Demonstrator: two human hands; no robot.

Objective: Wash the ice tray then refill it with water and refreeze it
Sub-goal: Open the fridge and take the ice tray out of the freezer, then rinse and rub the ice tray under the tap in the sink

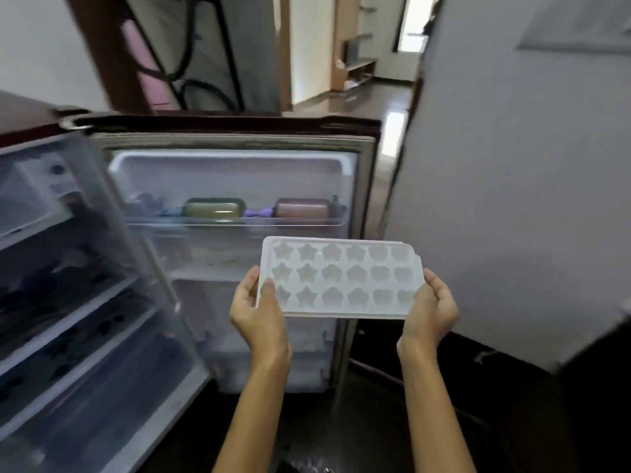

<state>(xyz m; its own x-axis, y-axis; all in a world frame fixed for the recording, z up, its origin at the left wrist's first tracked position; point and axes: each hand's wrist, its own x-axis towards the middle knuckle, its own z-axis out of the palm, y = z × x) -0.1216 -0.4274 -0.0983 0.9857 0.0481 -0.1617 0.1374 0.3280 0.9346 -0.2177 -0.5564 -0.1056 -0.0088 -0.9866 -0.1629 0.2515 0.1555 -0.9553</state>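
Ice tray [341, 278], white with star-shaped moulds, is gripped at either end by the left hand [256, 308] and right hand [432, 308] before an open fridge door [235, 179].

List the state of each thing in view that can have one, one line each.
ice tray: held level in front of the open fridge, a hand at each short end
left hand: grips the tray's left end
right hand: grips the tray's right end
fridge door: swung open
door shelf: holds two lidded containers
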